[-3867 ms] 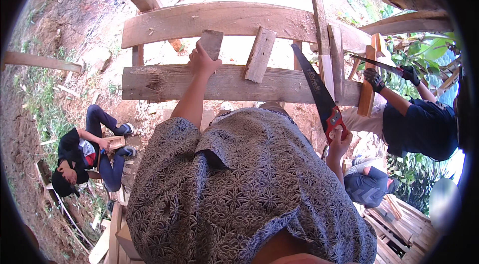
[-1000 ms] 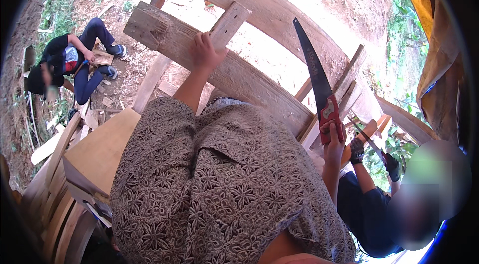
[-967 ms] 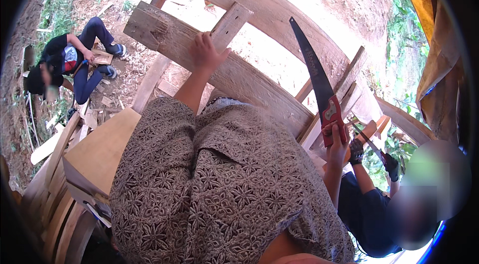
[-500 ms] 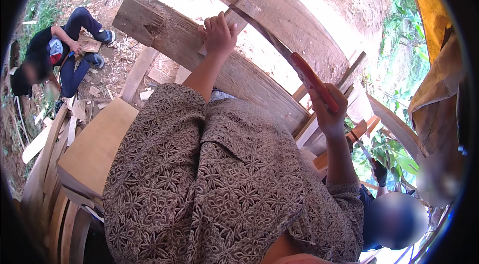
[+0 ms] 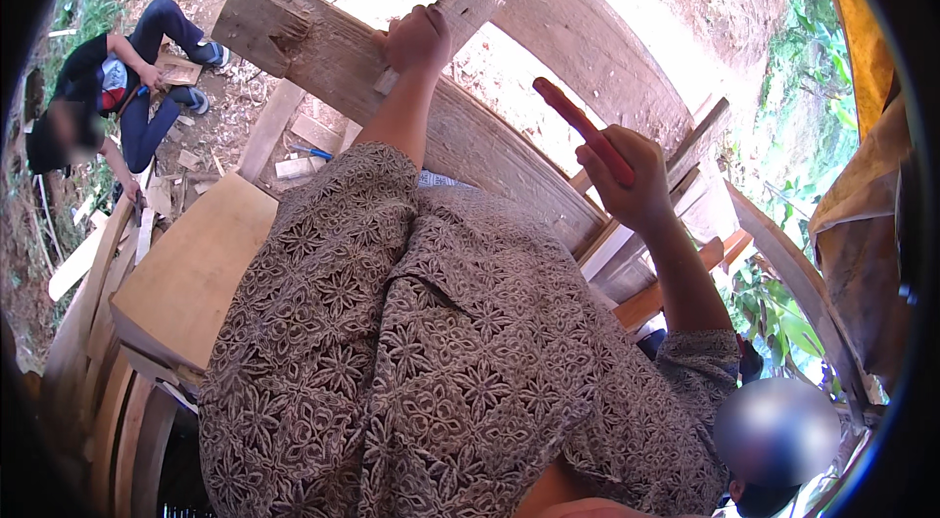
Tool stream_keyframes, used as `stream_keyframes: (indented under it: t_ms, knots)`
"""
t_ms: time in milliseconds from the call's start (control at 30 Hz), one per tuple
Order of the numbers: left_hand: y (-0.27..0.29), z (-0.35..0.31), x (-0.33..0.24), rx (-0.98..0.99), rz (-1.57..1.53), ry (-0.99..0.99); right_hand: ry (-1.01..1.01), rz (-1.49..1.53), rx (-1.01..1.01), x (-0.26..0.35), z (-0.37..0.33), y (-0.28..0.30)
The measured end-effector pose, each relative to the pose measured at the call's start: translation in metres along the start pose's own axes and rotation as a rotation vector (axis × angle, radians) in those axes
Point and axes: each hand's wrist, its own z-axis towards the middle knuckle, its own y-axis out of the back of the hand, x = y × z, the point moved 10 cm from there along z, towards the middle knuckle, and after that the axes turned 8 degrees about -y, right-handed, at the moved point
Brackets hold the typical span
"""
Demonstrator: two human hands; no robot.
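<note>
My left hand (image 5: 419,38) is closed around a short upright wooden slat (image 5: 468,4) where it crosses a rough horizontal plank (image 5: 313,43). To the right and lower, my right hand (image 5: 632,180) grips the red handle of a hand saw (image 5: 578,121), which sticks up and to the left from my fist. I cannot make out the saw's blade in this view. My patterned brown sleeves and shirt fill the middle of the picture.
A second, wider plank (image 5: 558,23) runs above the first. A plywood board (image 5: 196,263) lies at lower left. A person (image 5: 108,97) sits on the dirt at far left; another person (image 5: 774,435) is at lower right. A yellow tarp (image 5: 867,175) hangs at right.
My right hand has swung the saw from upright at the right inward toward the slat. My left hand has closed tighter on the slat. The view has tilted further left.
</note>
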Motion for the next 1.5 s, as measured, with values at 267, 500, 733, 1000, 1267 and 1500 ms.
stream_keyframes:
  t_ms: [267,500,733,1000,1267,1500]
  knots:
    - [0.001,-0.006,-0.007,-0.001,0.102,0.054,-0.056,0.039,0.089,-0.020,0.008,0.006]
    - [-0.014,-0.015,0.007,0.027,0.087,0.116,0.146,0.069,0.049,-0.001,0.046,-0.049]
    - [-0.016,-0.014,-0.006,0.100,-0.003,0.150,0.031,0.175,-0.049,-0.022,0.132,-0.094]
    - [-0.020,-0.008,-0.010,0.000,0.094,0.107,-0.165,0.143,0.052,-0.058,0.023,-0.020]
    - [-0.015,-0.018,-0.004,0.029,0.102,0.140,-0.183,0.072,0.131,-0.047,-0.025,0.017]
    - [-0.001,-0.021,-0.018,0.033,-0.021,0.161,-0.036,0.171,-0.077,-0.037,0.153,-0.116]
